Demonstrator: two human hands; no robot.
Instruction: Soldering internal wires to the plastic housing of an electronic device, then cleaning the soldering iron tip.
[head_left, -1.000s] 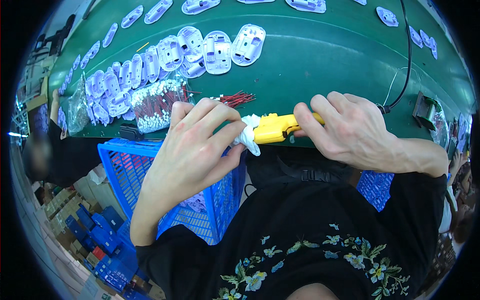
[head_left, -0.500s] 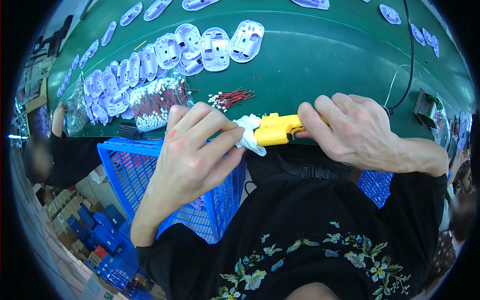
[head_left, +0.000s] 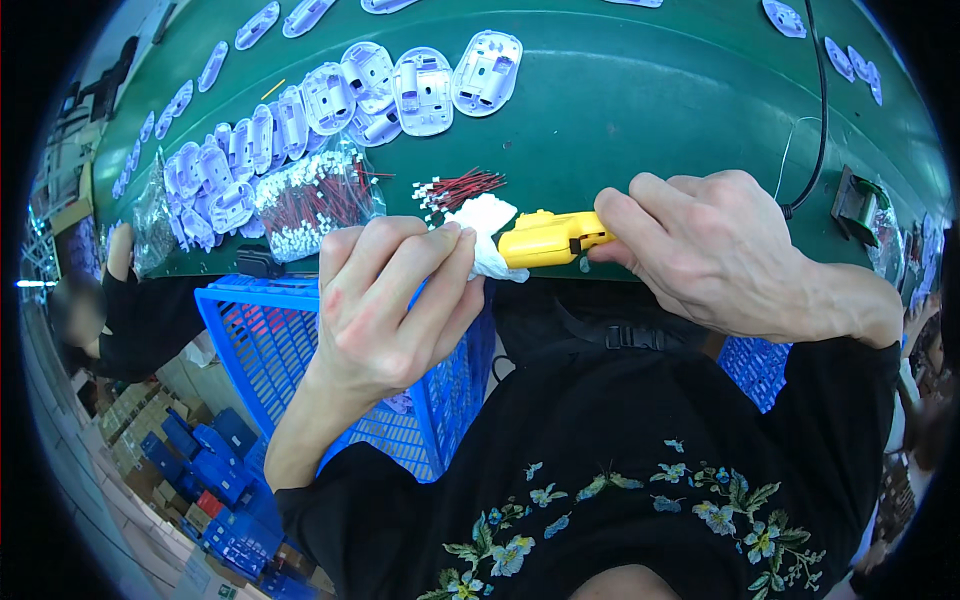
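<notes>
My right hand (head_left: 715, 250) is wrapped round the rear part of a yellow corded tool (head_left: 545, 240) that looks like a glue gun. Its body points left, above the front edge of the green table, and the hand hides the rest. My left hand (head_left: 385, 310) pinches a crumpled white tissue (head_left: 487, 220) against the left end of the tool, covering its tip. Just beyond the tissue lies a small pile of red wires with white connectors (head_left: 460, 187). A clear bag of similar wires (head_left: 312, 200) sits left of it.
Several pale plastic housings (head_left: 423, 90) lie on the green table (head_left: 620, 120), many heaped at the left. A black cord (head_left: 824, 110) hangs at the right, near a small dark stand (head_left: 852, 205). Below the edge is a blue crate (head_left: 430, 430). Another person (head_left: 150, 320) is at far left.
Both hands have shifted slightly away from me with the tool. More of the tissue now stands up above the tool's left end as my left fingers have moved up.
</notes>
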